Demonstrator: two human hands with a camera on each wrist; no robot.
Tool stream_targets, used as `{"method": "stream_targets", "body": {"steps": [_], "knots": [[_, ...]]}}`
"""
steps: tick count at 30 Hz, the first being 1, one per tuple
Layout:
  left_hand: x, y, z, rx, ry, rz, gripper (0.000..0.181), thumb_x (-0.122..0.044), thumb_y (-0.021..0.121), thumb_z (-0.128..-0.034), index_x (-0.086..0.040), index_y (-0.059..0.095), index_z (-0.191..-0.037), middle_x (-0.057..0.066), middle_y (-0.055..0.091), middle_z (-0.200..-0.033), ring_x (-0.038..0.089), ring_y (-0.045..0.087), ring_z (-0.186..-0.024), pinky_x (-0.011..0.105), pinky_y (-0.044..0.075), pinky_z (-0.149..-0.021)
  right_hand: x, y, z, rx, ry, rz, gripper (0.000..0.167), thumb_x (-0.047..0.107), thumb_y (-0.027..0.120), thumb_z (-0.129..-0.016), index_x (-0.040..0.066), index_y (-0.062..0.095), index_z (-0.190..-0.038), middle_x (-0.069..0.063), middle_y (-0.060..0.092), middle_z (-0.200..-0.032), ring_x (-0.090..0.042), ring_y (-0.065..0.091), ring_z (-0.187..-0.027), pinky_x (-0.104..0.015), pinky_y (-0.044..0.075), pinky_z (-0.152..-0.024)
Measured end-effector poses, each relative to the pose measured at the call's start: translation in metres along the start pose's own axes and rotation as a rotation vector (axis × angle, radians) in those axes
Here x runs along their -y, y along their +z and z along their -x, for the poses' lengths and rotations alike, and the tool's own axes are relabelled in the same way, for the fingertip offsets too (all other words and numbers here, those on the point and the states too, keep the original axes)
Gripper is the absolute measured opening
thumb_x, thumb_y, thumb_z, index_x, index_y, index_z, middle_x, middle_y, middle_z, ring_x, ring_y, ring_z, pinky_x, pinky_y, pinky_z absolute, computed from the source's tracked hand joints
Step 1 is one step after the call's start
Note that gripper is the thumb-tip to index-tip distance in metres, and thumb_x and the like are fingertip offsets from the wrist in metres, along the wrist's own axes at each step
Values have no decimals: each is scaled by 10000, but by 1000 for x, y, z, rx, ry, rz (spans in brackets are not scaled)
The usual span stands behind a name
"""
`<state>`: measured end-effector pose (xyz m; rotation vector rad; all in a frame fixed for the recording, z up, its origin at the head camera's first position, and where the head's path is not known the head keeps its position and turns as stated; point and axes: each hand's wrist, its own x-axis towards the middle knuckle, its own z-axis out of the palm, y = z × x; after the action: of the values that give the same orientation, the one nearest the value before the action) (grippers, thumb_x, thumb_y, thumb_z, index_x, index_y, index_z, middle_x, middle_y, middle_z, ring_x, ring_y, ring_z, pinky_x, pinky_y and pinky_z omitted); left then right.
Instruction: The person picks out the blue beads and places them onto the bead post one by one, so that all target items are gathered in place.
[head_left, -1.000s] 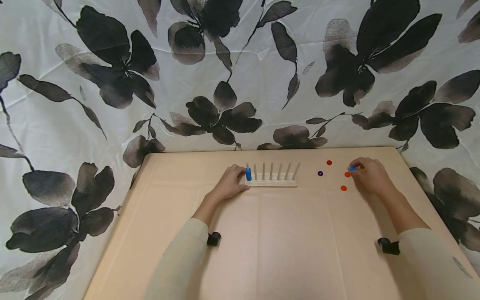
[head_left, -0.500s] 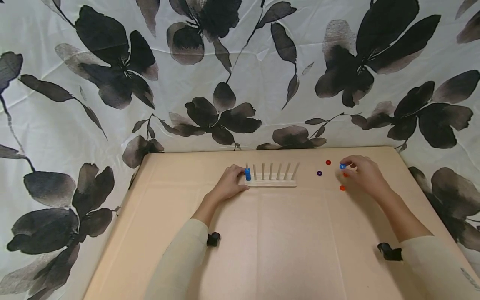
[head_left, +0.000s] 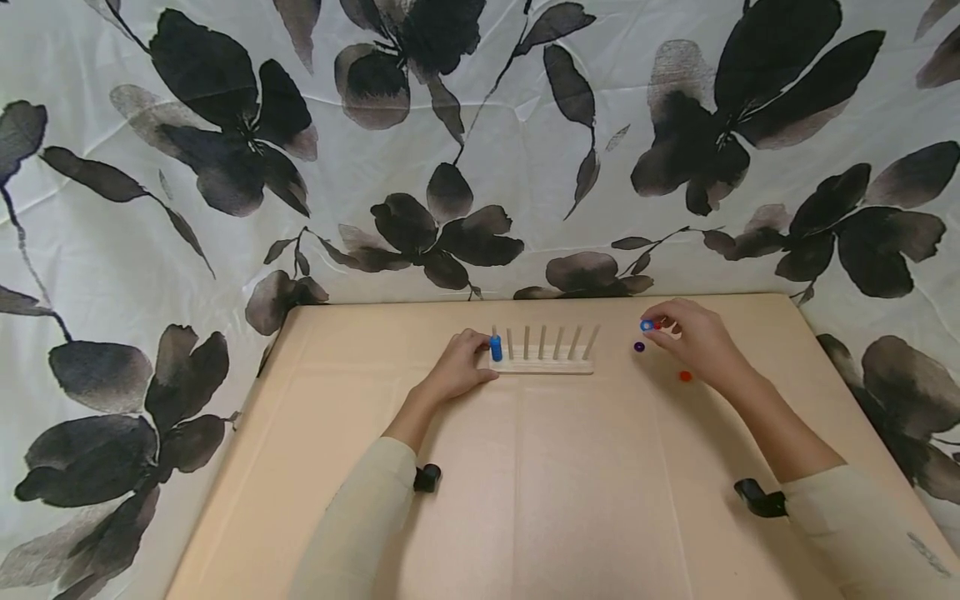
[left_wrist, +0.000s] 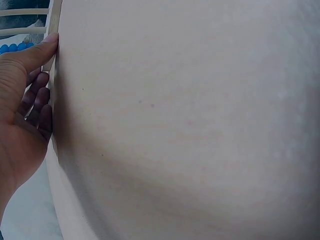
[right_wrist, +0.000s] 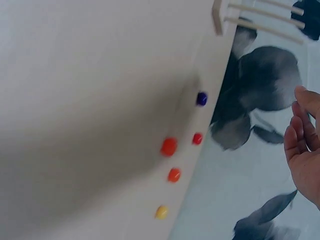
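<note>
My left hand (head_left: 460, 368) grips the left end of a light wooden peg rack (head_left: 546, 367), thumb at the front edge. Several upright pegs stand in a row on it. Blue beads (head_left: 496, 348) are stacked on the leftmost peg; they show beside the thumb in the left wrist view as well. To the right of the rack, my right hand (head_left: 697, 342) pinches a blue bead (head_left: 647, 326) between thumb and fingertips, raised over the table. In the right wrist view that bead is hidden, and only part of the hand (right_wrist: 306, 150) shows.
Loose beads lie on the table (head_left: 585, 467) at the right: a purple bead (right_wrist: 201, 98), a red bead (right_wrist: 197, 138), two orange beads (right_wrist: 169, 146) and a yellow bead (right_wrist: 161, 212). A flower-printed cloth (head_left: 480, 167) hangs behind the table's far edge.
My right hand has moved left with the blue bead, away from the orange beads to above the red and purple ones. My left hand has stayed on the rack.
</note>
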<state>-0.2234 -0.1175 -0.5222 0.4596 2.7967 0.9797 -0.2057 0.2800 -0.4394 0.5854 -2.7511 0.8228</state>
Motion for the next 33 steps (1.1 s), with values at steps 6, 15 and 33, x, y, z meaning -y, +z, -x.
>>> {"method": "stream_targets", "body": {"steps": [6,15,33], "knots": [[1,0,1,-1,4,-15,612,-231,852,-870,-17,595,-1382,105,574,-1320,267,497,-1221,406,437,-1076,25,9,-12,1,-37,-44,118,94,772,-921,96,741,-1035,-84,705,-982,-258,624,-892,-436,518,-785],[2,0,2,0,24,-13,601,-227,857,-864,-19,606,-1369,109,582,-1308,281,500,-1210,412,436,-1067,57,27,-30,14,-125,-85,148,94,795,-904,81,745,-1043,-52,702,-942,-224,634,-887,-411,548,-760],[2,-1,5,-4,37,2,589,-220,862,-857,-13,617,-1352,119,586,-1306,290,501,-1216,420,432,-1071,117,65,-61,105,-146,-151,176,175,789,-925,112,740,-1081,-30,721,-1026,-217,636,-974,-402,566,-847]]}}
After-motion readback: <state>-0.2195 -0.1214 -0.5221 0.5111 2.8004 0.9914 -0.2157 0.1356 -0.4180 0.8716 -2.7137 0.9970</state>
